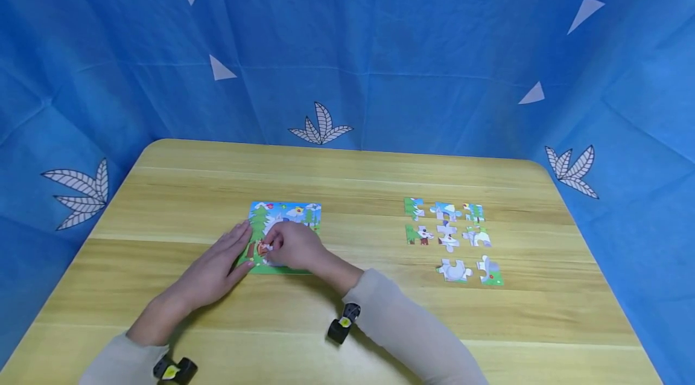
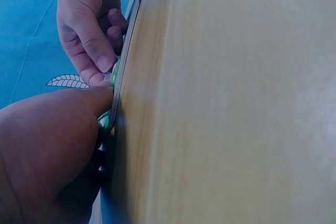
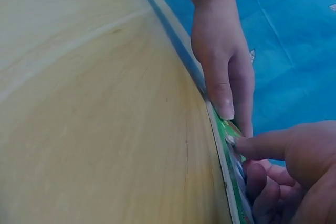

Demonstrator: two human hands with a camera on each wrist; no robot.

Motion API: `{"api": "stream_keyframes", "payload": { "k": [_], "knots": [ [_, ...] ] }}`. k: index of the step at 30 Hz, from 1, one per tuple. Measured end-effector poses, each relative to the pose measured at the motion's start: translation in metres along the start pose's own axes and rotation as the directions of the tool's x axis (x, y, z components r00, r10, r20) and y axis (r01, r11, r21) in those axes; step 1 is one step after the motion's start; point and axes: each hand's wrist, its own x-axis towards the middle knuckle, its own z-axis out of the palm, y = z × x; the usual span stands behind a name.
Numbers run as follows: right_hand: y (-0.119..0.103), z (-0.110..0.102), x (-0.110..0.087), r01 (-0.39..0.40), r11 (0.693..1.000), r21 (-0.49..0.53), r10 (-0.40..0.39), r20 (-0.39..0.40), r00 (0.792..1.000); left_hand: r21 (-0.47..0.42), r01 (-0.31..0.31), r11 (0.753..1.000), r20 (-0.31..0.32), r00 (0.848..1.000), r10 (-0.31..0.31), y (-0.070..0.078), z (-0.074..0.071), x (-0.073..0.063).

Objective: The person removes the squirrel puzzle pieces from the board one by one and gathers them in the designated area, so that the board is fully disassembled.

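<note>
A picture puzzle board [image 1: 282, 270] with trees, sky and animals lies left of the table's middle. My left hand [image 1: 217, 264] rests along its left edge, fingers extended and thumb at the lower left corner. Over the board, my right hand [image 1: 295, 245] has thumb and index finger together, the other fingers curled. It pinches a small puzzle piece [image 3: 230, 140], mostly hidden by the fingertips, right at the board's surface. In the left wrist view, the right fingertips come down close to the left thumb. The hand and forearm cover part of the picture.
Several loose puzzle pieces lie in rows on the right of the wooden table [image 1: 374, 312], among them a cloud-grey piece [image 1: 455, 271] and a green corner piece [image 1: 491, 271]. A blue curtain [image 1: 347, 41] with white shapes surrounds the table's back and sides.
</note>
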Motion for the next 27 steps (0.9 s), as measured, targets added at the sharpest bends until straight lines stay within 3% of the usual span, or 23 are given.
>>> {"api": "stream_keyframes", "payload": {
  "k": [6, 15, 21, 27],
  "knots": [
    [-0.002, 0.002, 0.002, -0.041, 0.999, 0.026, 0.042, -0.04, 0.998, 0.002, -0.001, 1.0, -0.005, 1.0, 0.001, 0.0, 0.0, -0.001],
    [-0.005, 0.001, 0.001, -0.1, 0.98, 0.174, 0.112, -0.063, 0.992, -0.004, -0.013, 1.0, -0.017, 1.0, 0.013, 0.001, -0.001, -0.001],
    [-0.003, 0.0, 0.001, -0.126, 0.95, 0.285, 0.138, -0.023, 0.99, 0.001, -0.013, 1.0, -0.013, 1.0, 0.013, 0.001, 0.0, 0.0],
    [0.007, -0.007, -0.003, -0.112, 0.898, 0.425, 0.134, -0.022, 0.991, 0.0, -0.019, 1.0, -0.017, 1.0, 0.019, 0.001, 0.0, 0.0]
  ]
}}
